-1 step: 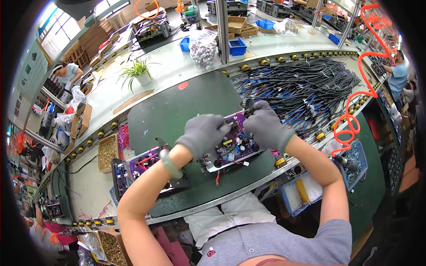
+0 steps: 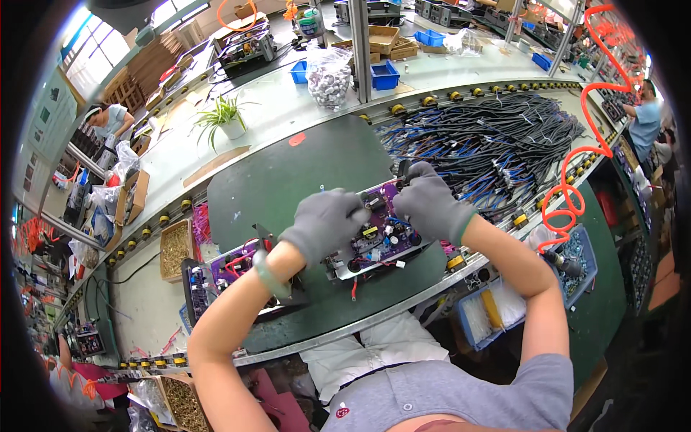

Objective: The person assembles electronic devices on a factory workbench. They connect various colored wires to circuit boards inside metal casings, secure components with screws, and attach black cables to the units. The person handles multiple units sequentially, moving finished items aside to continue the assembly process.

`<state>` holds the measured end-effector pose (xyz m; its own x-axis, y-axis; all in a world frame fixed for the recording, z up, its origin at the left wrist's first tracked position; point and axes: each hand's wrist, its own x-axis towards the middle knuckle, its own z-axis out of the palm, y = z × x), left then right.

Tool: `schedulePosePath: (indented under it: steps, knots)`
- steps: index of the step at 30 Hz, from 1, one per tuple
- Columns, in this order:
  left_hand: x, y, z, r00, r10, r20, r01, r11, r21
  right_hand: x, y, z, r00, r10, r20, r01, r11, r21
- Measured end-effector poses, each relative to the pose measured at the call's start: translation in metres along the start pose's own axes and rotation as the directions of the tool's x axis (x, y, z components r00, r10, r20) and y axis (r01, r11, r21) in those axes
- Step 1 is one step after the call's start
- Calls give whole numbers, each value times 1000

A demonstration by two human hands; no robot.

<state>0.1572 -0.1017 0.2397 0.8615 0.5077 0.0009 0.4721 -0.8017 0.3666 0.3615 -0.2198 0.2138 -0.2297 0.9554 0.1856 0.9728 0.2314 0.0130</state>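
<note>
- Lying on the green mat (image 2: pixel 288 173), the purple circuit board (image 2: pixel 392 248) sits between both hands, tilted so its right end is higher up the view.
- Board carries black, blue and yellow parts; red wire (image 2: pixel 354 286) hangs off near edge, white connector (image 2: pixel 400 264) beside it.
- Left hand (image 2: pixel 327 225), grey glove: over board's left part, fingers curled inward; cannot tell if they grip anything.
- Right hand (image 2: pixel 434 207), grey glove: at board's upper right end, fingers bent, tips hidden; grip cannot be told.
- Pale green bangle (image 2: pixel 271 275) on left wrist.
- Second purple-board unit (image 2: pixel 229 268) left of the first, partly behind left forearm.
- Cardboard tray (image 2: pixel 175 250) of small brass-coloured pieces farther left.
- Big pile of black cables (image 2: pixel 497 140), blue ends showing, beyond right hand.
- Orange coiled hose (image 2: pixel 566 196) hangs at right, near blue bin (image 2: pixel 592 263).
- Potted plant (image 2: pixel 232 129) and bag of small parts (image 2: pixel 330 86) on far bench.
- Co-workers: one far left (image 2: pixel 113 121), one far right (image 2: pixel 646 128).
</note>
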Motion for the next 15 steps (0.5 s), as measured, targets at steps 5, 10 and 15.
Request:
schedulePosePath:
  steps: [5,10,15]
  knots:
    - [-41,-9,16,965,261,-11,-258,958,122,5,2,8,1000,5,23,-5,1000,-3]
    - [-45,-6,23,960,273,-66,-260,953,156,1,3,4,998,-9,-69,14,997,76]
    - [-43,-7,27,948,303,-99,-293,950,106,6,4,3,1000,-24,4,23,999,25]
